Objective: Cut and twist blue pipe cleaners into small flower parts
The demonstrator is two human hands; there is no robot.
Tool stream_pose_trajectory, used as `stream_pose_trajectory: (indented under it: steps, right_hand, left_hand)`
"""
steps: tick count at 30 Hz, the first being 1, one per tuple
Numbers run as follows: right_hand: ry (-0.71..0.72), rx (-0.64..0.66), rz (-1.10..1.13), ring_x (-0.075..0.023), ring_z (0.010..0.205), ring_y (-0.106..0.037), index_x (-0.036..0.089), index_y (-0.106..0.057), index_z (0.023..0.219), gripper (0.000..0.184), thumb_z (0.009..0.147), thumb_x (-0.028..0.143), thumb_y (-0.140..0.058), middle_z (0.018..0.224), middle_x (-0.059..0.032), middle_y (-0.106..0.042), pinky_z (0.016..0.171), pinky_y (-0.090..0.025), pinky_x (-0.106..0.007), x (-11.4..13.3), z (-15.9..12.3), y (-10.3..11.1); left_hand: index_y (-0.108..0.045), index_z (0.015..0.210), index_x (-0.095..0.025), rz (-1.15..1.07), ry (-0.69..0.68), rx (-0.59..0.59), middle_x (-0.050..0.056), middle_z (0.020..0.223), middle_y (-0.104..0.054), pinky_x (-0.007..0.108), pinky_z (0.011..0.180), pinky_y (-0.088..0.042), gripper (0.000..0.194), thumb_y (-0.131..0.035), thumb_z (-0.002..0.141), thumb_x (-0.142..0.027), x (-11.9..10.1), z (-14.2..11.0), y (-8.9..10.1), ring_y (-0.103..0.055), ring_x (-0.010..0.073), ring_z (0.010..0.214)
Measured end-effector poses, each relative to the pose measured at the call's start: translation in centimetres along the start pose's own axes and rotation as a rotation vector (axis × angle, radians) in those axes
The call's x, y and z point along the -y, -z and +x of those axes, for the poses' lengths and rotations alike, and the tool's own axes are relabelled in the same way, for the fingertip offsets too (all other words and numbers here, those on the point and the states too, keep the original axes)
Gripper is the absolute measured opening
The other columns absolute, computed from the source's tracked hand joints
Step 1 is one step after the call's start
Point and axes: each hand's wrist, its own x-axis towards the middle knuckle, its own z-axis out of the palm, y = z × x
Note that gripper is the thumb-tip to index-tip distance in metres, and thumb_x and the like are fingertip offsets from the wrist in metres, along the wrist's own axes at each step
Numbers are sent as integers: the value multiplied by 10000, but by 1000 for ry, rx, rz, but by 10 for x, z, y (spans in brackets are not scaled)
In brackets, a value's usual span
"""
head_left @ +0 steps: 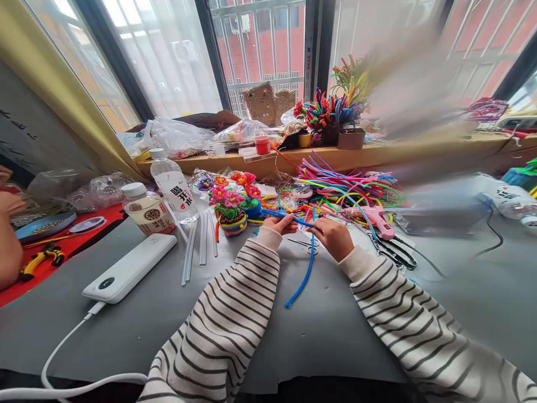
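My left hand [282, 224] and my right hand [334, 236] are both closed on blue pipe cleaners [305, 268] over the grey table [168, 313]. A short stretch runs between the two hands, and a long tail hangs down toward me. Both sleeves are striped. Small scissors [305, 244] lie just beneath the hands. A little pot of pipe-cleaner flowers [230, 210] stands just left of my left hand.
A heap of coloured pipe cleaners [348, 184], a pink glue gun [375, 215] and black scissors [396, 254] lie behind and to the right. Clear glue sticks [201, 246], two bottles [172, 187], and a white power bank [130, 267] sit left. Another person's hand [8, 235] is at the left edge.
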Motion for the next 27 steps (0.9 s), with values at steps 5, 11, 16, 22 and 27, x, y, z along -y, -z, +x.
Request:
stream_pose_trajectory:
  steps: [5,11,16,22,27]
  right_hand:
    - [-14,-8,14,-133,649,-544,190,-611,827,282,768,358,-393,711,-41,-618,529,-334,-213,2,1,3]
    - [-69,-4,-20,-136,623,-532,193,-620,761,266,752,367,-419,659,-36,-599,509,-309,-219,1,0,4]
    - [-55,-14,-20,-120,580,-521,190,-618,692,288,757,375,-408,617,-26,-587,488,-290,-215,1,1,4]
    - [-60,-40,40,-124,612,-526,182,-605,692,269,753,367,-419,651,-23,-591,503,-302,-213,2,0,3]
    - [-51,21,157,-126,625,-517,176,-599,730,221,746,329,-441,683,-32,-585,546,-339,-212,0,2,1]
  left_hand:
    - [-559,518,-80,-1,-5,-19,15,438,-559,226,518,-472,140,-575,610,-185,-2,0,0,-513,75,383]
    - [-552,510,-77,0,22,-82,17,433,-550,222,511,-469,144,-570,615,-174,-5,2,2,-505,72,374]
    - [-548,493,-78,-2,23,-94,20,445,-553,205,476,-458,154,-570,614,-171,-4,4,3,-512,73,386]
    - [-543,496,-75,-18,39,-97,18,440,-547,201,473,-455,159,-539,641,-141,-8,1,1,-504,67,383]
    - [-539,539,-93,-23,5,-60,6,430,-530,210,444,-436,181,-511,669,-215,-8,2,3,-496,77,378]
